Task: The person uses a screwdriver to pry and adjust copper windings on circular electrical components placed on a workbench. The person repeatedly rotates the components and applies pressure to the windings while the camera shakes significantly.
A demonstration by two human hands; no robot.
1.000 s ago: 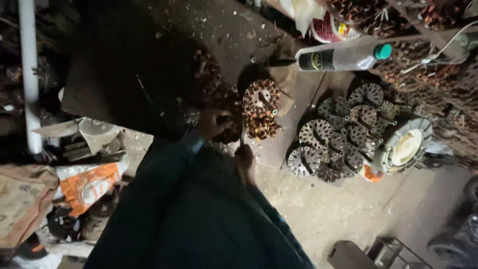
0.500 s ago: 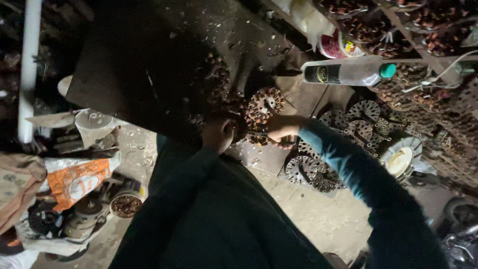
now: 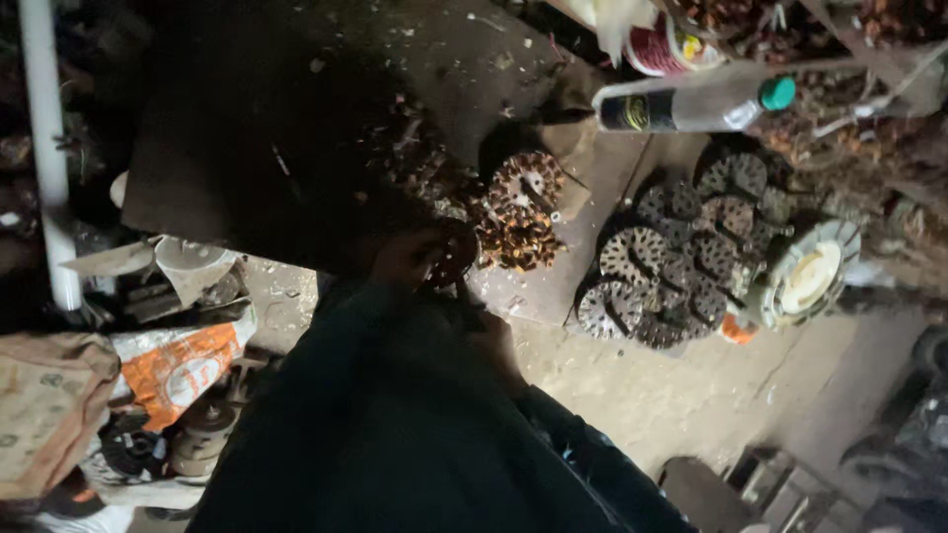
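My left hand (image 3: 403, 259) is closed around a dark round metal part (image 3: 451, 252), held just in front of my dark sleeve. Right beside it, a heap of round motor cores wound with copper wire (image 3: 518, 212) rests on a wooden slab (image 3: 583, 188). My right hand (image 3: 497, 341) shows only dimly below the left, close to my body. Its fingers are too dark to read. A thin dark rod-like thing lies between the two hands, and I cannot tell what it is.
Several grey slotted motor cores (image 3: 657, 271) lie on the ground to the right, beside a white round housing (image 3: 805, 276). A clear bottle with a green cap (image 3: 691, 107) lies above them. A dark board (image 3: 257, 148), a white pipe (image 3: 44, 148) and an orange bag (image 3: 183, 365) are at left.
My right arm, which was stretched out to the copper-wound heap half a second ago, has drawn back to my body. The left hand stays on the round part.
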